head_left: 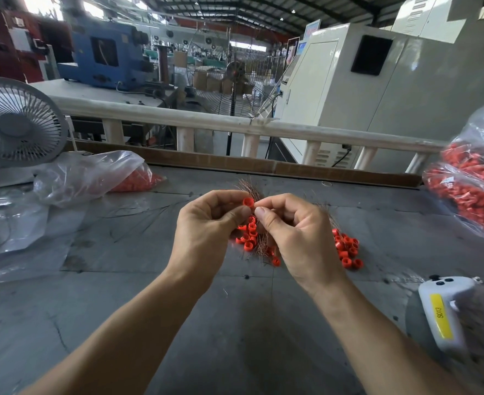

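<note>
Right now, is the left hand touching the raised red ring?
Touching. Head view shows the left hand pinching the red ring between thumb and fingertips, no gap visible.

I have open bench [155,280] close in front to pass over; red caps [347,250] litter the middle, while the left bag [87,175], right bag [474,195] and white controller [443,312] hem the sides.
</note>
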### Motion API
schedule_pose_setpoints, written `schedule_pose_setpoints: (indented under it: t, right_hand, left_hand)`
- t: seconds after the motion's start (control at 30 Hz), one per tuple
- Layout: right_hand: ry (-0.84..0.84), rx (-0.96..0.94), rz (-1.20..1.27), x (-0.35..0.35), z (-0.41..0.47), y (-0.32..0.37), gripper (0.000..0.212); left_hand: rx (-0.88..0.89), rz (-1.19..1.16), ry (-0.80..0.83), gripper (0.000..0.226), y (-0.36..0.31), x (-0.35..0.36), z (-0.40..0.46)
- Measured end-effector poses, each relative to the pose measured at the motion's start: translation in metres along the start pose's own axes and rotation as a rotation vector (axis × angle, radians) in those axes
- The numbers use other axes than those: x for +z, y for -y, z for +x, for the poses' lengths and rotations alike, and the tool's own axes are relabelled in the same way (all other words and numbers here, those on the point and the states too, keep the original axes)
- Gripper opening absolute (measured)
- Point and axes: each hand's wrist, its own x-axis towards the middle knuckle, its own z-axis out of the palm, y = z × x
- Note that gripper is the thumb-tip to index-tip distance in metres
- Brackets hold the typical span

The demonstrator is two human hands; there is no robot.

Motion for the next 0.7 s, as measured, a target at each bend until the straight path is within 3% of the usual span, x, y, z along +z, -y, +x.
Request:
schedule_pose_setpoints:
  t: [0.7]
  right_hand:
    - [0.021, 0.054, 0.003, -0.0038, 0.0026, -0.0011, 0.011]
  left_hand:
    - [0.003, 0.038, 0.031, 0.019, -0.0011, -0.0007, -0.0006]
